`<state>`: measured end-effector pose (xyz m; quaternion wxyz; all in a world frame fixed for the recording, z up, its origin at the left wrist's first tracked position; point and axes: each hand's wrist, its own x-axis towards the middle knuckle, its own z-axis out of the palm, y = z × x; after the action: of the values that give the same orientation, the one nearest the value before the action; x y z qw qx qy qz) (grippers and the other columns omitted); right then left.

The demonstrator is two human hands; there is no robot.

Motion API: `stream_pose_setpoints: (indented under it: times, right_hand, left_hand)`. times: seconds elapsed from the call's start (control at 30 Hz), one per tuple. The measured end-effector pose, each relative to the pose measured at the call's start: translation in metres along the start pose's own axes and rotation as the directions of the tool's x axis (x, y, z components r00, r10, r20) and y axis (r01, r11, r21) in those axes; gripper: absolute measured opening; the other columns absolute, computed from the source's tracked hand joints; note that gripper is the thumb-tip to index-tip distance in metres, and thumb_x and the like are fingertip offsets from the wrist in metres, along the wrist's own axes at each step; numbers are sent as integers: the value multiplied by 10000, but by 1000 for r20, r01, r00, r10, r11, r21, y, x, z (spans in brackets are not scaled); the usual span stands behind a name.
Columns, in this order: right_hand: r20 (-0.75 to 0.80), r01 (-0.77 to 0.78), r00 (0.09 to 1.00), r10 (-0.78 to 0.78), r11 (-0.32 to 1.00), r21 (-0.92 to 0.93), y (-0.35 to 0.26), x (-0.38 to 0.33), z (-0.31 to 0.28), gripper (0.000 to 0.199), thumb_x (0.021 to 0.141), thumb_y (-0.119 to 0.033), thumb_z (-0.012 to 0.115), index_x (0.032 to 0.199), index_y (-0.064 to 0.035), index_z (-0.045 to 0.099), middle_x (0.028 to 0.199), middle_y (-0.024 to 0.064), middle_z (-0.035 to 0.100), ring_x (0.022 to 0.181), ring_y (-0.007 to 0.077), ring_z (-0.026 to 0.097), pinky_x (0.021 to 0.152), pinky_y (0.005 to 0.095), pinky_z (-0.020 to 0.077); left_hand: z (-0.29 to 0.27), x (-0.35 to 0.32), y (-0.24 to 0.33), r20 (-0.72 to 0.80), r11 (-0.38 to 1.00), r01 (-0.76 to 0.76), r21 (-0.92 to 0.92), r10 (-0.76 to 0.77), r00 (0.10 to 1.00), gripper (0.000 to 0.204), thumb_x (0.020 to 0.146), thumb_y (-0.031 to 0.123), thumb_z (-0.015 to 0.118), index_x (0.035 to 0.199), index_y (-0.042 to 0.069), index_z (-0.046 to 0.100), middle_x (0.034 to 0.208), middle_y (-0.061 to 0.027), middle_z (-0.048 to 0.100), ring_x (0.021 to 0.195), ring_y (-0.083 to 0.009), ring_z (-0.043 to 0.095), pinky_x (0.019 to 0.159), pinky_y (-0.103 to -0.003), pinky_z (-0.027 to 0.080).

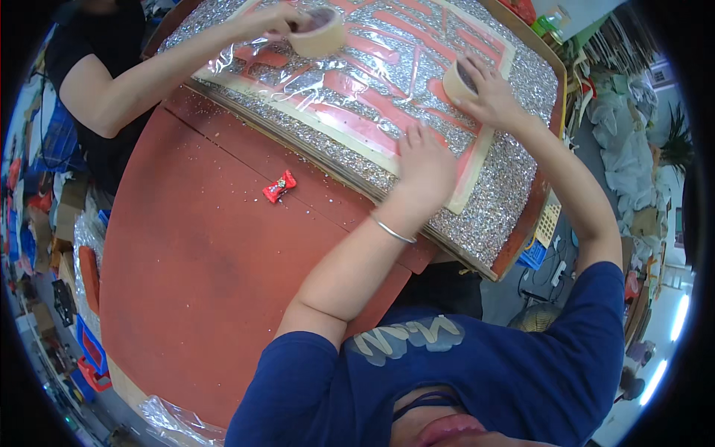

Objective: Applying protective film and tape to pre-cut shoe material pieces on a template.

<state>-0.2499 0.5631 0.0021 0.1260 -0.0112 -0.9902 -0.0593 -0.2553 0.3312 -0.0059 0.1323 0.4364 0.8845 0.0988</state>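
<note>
My right hand (488, 93) grips a roll of cream tape (457, 83), fingers hooked into its core, and rests it on the clear plastic sheet. My left hand (428, 164), a little blurred, lies with fingers stretched out on the lower edge of that sheet; it holds nothing. The sheet (361, 132) has pink-red shapes and a cream border. It lies on silvery, glittering grains (500, 200) that fill a wooden-edged tray. Across from my left side, a co-worker's hand (279, 21) presses another tape roll (316, 39) onto the sheet.
The tray's wooden edge (488, 268) rests over a red-brown tabletop (194, 268). A small red wrapped candy (279, 186) lies there among scattered grains. Crumpled clear plastic (175, 421) is at the table's near left. Blue crates (532, 255) and cables stand on the floor at right.
</note>
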Motion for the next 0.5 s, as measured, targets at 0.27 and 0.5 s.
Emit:
stream_pose_setpoints:
  times: [0.27, 0.5]
  right_hand:
    - [-281, 289, 928, -245, 949, 128, -114, 101, 22, 682, 774, -396, 665, 1353, -128, 423, 1364, 146, 447, 1026, 374, 565, 930, 470, 442]
    - [-168, 287, 950, -265, 949, 130, -120, 138, 30, 672, 781, -385, 654, 1367, -160, 413, 1379, 120, 435, 1083, 357, 544, 916, 456, 435]
  left_hand:
    - [1, -10, 6, -183, 996, -60, -63, 48, 982, 390, 811, 166, 544, 1082, -100, 634, 1365, -339, 408, 1282, -471, 380, 1028, -560, 323]
    - [-15, -12, 9, -15, 997, -40, -69, 39, 999, 397, 879, 295, 494, 1140, 60, 680, 1476, -273, 309, 1372, -517, 195, 1076, -672, 101]
